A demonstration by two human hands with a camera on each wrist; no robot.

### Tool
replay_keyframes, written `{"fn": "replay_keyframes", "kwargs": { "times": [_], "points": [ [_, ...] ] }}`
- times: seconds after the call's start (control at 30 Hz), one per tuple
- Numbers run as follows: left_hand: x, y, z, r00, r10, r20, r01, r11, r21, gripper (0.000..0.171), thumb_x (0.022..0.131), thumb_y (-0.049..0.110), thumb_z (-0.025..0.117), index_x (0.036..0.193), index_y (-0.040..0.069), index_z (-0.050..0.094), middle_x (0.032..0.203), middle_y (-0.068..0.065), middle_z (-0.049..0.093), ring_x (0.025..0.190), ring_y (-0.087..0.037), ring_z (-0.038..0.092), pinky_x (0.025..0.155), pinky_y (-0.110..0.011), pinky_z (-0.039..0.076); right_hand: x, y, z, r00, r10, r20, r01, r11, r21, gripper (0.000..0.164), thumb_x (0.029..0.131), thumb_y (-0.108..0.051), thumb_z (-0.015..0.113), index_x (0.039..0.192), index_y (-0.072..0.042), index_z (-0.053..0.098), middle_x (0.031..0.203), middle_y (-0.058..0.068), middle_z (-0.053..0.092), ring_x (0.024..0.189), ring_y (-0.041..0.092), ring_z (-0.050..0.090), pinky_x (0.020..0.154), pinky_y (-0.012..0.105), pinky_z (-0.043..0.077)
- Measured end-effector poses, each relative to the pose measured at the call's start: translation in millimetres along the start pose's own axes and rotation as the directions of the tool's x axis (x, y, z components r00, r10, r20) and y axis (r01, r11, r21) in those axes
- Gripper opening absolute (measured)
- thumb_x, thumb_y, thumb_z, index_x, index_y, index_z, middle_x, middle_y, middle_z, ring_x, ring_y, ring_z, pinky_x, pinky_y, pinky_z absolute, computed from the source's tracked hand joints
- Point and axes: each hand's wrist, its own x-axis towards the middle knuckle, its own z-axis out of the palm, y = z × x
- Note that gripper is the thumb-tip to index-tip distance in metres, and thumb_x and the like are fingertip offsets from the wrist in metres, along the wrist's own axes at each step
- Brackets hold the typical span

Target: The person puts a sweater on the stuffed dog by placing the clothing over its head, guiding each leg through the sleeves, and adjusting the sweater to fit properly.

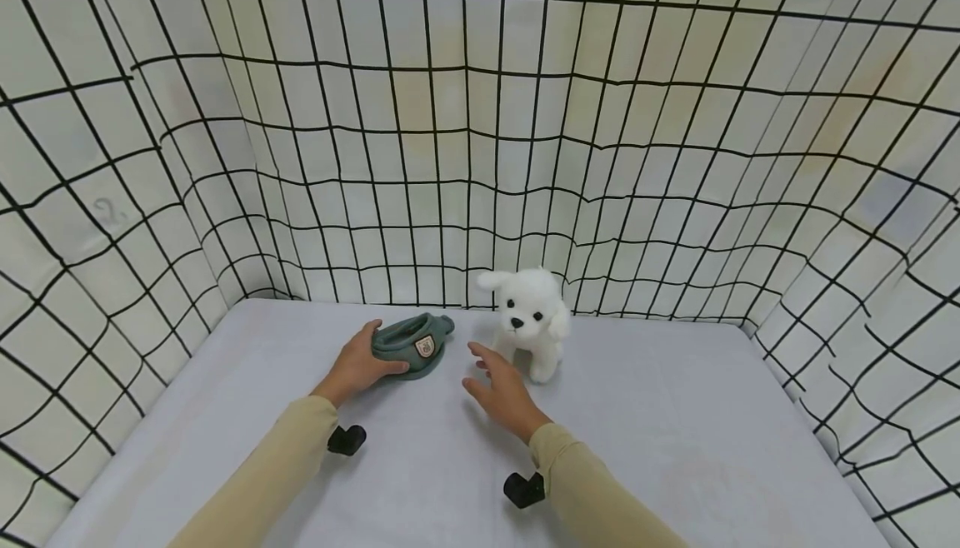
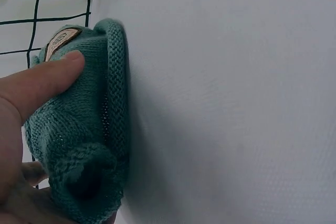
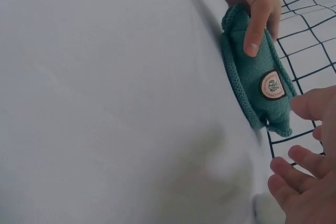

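Observation:
My left hand holds a small teal knitted sweater by its left side. In the left wrist view the thumb presses on the knit while the other fingers go behind it, and a rolled sleeve-like opening faces the camera. A pale patch with a dark border sits on the sweater's front. My right hand hovers between the sweater and a white plush dog, fingers spread and relaxed, holding nothing. The dog stands upright facing me, its lower body partly overlapped by that hand.
A white-covered table lies under everything. Black wire grid in front of white sheeting rises at the back and both sides. Black wrist-camera mounts stick out below both sleeves.

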Motion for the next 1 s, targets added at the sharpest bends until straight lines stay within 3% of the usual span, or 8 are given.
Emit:
{"fn": "replay_keyframes", "kwargs": {
  "times": [0.3, 0.57, 0.77, 1.0],
  "points": [
    [3.9, 2.6, 5.6, 0.998, 0.059, 0.007, -0.059, 0.997, 0.059, 0.089, 0.078, 0.02, 0.077, 0.147, -0.006, 0.027, 0.146, -0.031, 0.038, 0.134, -0.046, 0.037, 0.112, -0.058, 0.03, 5, -4, 0, 0.999, 0.042, 0.015, -0.042, 0.999, -0.01, 0.06, 0.096, -0.021, 0.061, 0.149, -0.016, 0.035, 0.153, 0.003, 0.039, 0.136, 0.025, 0.044, 0.11, 0.042, 0.041],
    [3.2, -0.2, 14.2, 0.988, 0.153, 0.017, -0.153, 0.985, 0.075, 0.081, 0.077, 0.012, 0.076, 0.145, 0.0, 0.035, 0.14, -0.025, 0.047, 0.13, -0.043, 0.043, 0.11, -0.058, 0.032, 7, -7, -2, 1.0, 0.008, -0.006, -0.009, 0.999, -0.043, 0.061, 0.095, -0.022, 0.061, 0.15, -0.015, 0.033, 0.155, 0.006, 0.036, 0.145, 0.026, 0.031, 0.118, 0.046, 0.029],
    [-6.2, 3.7, 20.5, 0.963, 0.266, 0.049, -0.27, 0.959, 0.082, 0.075, 0.078, 0.007, 0.075, 0.144, 0.002, 0.039, 0.137, -0.022, 0.051, 0.127, -0.04, 0.047, 0.108, -0.056, 0.035, 8, -6, -3, 1.0, -0.016, -0.013, 0.015, 0.998, -0.056, 0.063, 0.095, -0.026, 0.062, 0.15, -0.014, 0.033, 0.155, 0.006, 0.035, 0.145, 0.025, 0.032, 0.117, 0.045, 0.03],
    [-16.9, 12.2, 27.9, 0.92, 0.379, 0.101, -0.389, 0.914, 0.116, 0.07, 0.077, -0.002, 0.072, 0.141, 0.005, 0.044, 0.126, -0.014, 0.057, 0.119, -0.032, 0.053, 0.103, -0.053, 0.041, 7, -7, -4, 0.999, -0.03, -0.018, 0.029, 0.998, -0.061, 0.062, 0.095, -0.031, 0.062, 0.148, -0.015, 0.035, 0.153, 0.007, 0.037, 0.144, 0.026, 0.032, 0.116, 0.046, 0.031]
  ]
}}
